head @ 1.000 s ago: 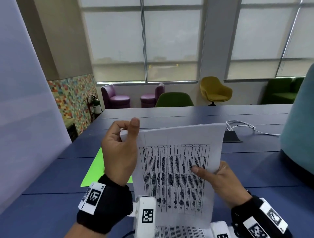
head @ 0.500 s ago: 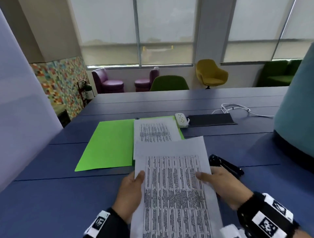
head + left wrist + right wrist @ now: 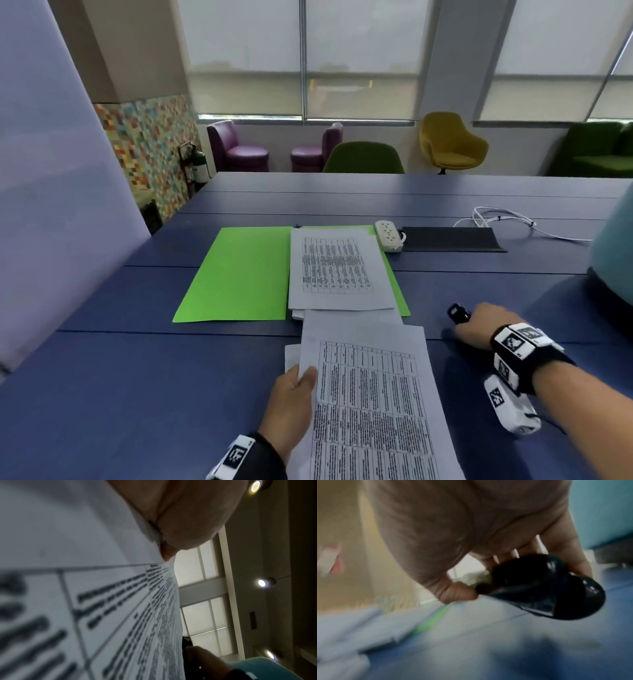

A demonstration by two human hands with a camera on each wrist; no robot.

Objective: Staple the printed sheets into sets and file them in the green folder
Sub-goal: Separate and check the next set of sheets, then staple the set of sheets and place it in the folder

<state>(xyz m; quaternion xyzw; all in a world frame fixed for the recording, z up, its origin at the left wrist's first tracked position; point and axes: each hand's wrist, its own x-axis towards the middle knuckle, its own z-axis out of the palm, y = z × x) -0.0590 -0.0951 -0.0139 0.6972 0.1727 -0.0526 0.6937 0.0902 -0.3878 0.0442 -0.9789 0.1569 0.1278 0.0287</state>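
From above the worktop (image 3: 137, 394), the risk looks plain to me: the left hand (image 3: 291, 401) pinches the printed sheets (image 3: 373, 394) only at their left edge, thumb on top, so the pages could fan out of line before they are stapled, and a slipped corner would bind crooked. The right hand (image 3: 479, 325) is off to the right, fingers curled round the black stapler (image 3: 457, 312), well apart from the sheets; bringing it across could brush the loose far corner. The green folder (image 3: 239, 274) lies open beyond, with another printed set (image 3: 337, 270) resting on its right half. At the left wrist, the thumb presses the paper's margin and the sheet bows away from it, so the hold seems light. At the right wrist, blurred, the fingers (image 3: 570, 555) wrap the stapler's rounded end with the thumb (image 3: 457, 593) against its side; a shallow hold like that might let it twist when squeezed.
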